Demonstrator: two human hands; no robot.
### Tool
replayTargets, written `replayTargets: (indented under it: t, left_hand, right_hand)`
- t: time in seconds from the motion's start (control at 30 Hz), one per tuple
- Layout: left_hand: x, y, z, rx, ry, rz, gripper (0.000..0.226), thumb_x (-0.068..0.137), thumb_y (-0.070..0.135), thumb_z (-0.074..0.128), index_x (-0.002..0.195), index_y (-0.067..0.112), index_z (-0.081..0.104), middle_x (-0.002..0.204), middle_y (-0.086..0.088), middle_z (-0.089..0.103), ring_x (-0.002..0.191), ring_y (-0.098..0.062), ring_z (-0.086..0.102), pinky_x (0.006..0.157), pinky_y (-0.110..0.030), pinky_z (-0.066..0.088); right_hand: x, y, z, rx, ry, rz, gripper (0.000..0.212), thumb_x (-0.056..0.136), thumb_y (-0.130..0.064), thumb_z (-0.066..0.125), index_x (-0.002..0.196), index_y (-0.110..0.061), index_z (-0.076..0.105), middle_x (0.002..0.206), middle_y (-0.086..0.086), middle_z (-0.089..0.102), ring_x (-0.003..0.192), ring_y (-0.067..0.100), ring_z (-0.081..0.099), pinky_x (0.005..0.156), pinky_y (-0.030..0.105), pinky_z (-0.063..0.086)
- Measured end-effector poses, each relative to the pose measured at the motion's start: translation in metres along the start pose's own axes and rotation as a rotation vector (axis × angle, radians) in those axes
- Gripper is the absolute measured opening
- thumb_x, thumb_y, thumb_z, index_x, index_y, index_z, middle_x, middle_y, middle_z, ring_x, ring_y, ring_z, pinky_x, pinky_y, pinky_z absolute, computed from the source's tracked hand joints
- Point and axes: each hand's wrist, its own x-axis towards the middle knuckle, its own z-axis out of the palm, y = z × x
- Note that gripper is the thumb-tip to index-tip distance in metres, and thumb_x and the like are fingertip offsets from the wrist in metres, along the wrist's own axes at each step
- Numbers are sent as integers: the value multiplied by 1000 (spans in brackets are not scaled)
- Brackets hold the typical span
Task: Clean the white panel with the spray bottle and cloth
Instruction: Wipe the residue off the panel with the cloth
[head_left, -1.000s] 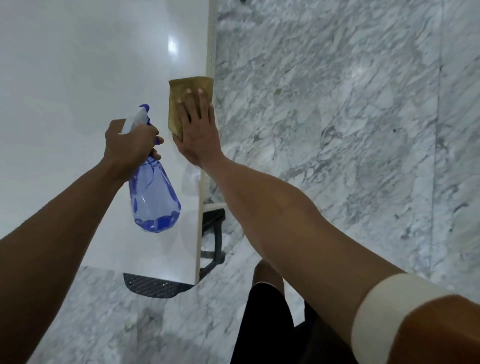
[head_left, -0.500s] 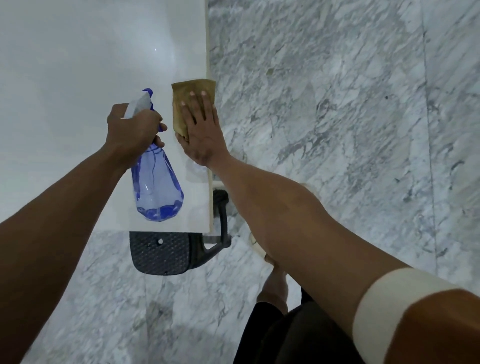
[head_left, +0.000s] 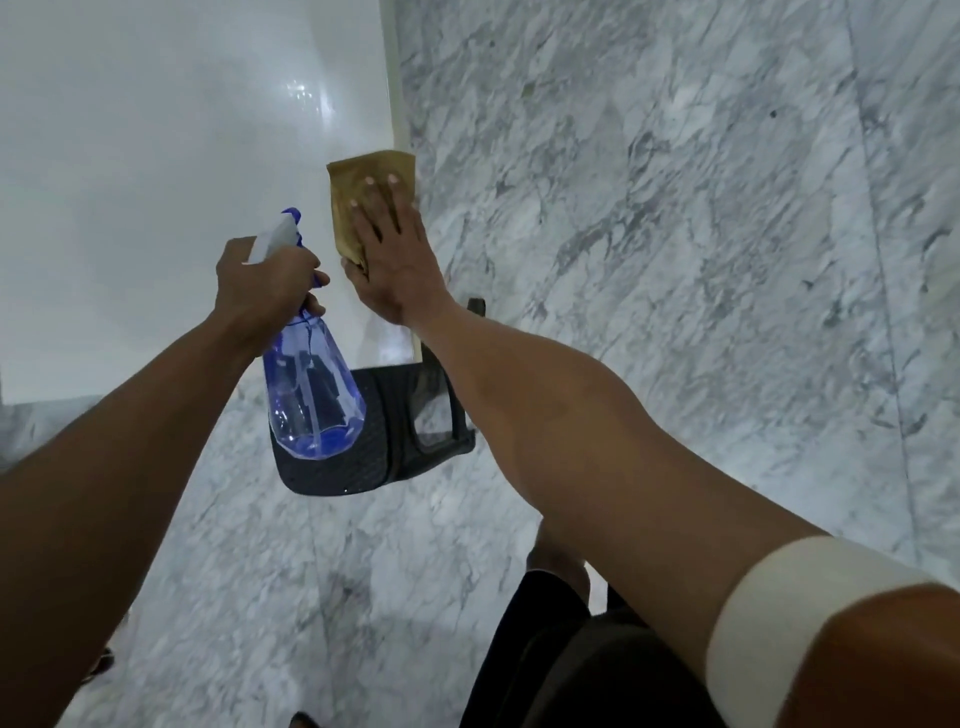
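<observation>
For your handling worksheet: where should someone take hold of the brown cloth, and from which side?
Pinch the cloth at its bare top edge, coming from above: the right hand lies flat over its lower part, pressing it against the white panel.

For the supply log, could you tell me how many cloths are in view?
1: the tan cloth lies under the right hand, pressed flat against the white panel's right edge. None other shows.

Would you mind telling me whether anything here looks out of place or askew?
Yes: a black chair lies tipped over on the marble floor below the white panel.
</observation>
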Motion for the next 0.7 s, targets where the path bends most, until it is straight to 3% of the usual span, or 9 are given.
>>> replayTargets:
  t: [0.13,0.37,0.47,0.63,0.7]
  left_hand:
    - [-22,-14,0,-15,10,-21,44,86,5,52,128,-5,58,93,-13,72,48,-15,60,49,-20,57]
    - [-61,-39,-3,-47,12,2,43,91,5,51,132,-5,56,103,-16,72,50,-12,59,46,-17,54]
    - [-70,-51,-5,-31,5,22,44,89,4,51,131,-6,56,103,-16,72,47,-11,58,49,-19,57]
    - [-76,-74,-12,-21,-11,26,47,84,10,55,129,-1,59,108,-14,74,66,-16,64,67,-29,59]
    - [-82,-83,-12,5,-27,38,43,88,9,54,130,0,57,107,-13,73,63,-16,63,64,-26,59]
  right_hand:
    - [-33,-9,5,34,-3,2,72,94,-46,44,154,-8,33,164,18,21,153,41,8,121,52,19]
    - [-80,-24,6,-6,-62,-3,71,94,-44,43,155,-9,29,166,17,14,153,41,3,122,52,16]
    - [-91,-29,7,-14,-57,-3,71,94,-42,43,156,-10,28,166,16,14,153,41,2,122,52,14]
    - [-117,-36,15,25,-11,-8,70,92,-41,36,153,-7,34,164,18,20,152,43,6,119,54,20]
    - [-130,-40,21,36,31,-9,71,92,-42,32,153,-5,35,163,19,22,152,44,7,119,54,20]
